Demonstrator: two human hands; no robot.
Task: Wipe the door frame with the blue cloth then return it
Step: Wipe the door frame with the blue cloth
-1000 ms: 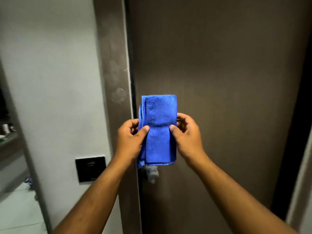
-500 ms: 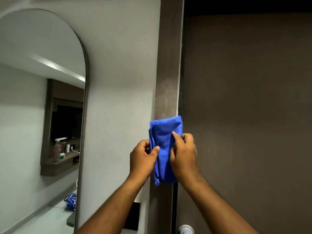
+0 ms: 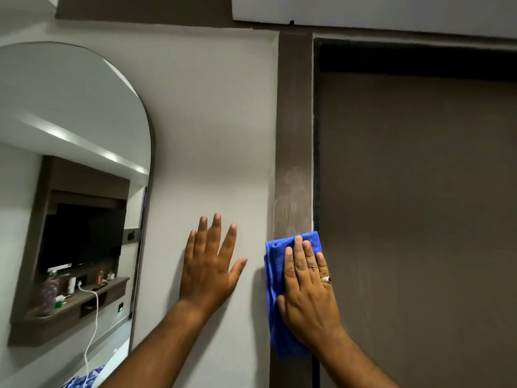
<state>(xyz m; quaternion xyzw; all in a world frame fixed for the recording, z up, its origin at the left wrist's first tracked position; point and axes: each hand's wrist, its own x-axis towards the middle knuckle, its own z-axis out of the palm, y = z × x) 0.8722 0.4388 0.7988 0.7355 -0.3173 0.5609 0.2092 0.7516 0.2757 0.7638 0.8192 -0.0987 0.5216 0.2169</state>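
The folded blue cloth (image 3: 275,289) lies flat against the brown vertical door frame (image 3: 293,130). My right hand (image 3: 307,287) presses it onto the frame with the fingers stretched out and a ring on one finger. Pale smudges show on the frame just above the cloth. My left hand (image 3: 211,261) rests flat on the white wall (image 3: 212,130) to the left of the frame, fingers spread and holding nothing. The lower part of the cloth hangs below my right palm.
The dark brown door (image 3: 414,205) fills the right side. An arched mirror (image 3: 70,177) hangs on the wall at left and reflects a shelf with small items and a white cable. The frame's top bar (image 3: 414,42) runs below the ceiling.
My view has lifted toward the top of the frame. My left hand let go of the cloth and went flat onto the wall. My right hand now presses the cloth on the frame alone.
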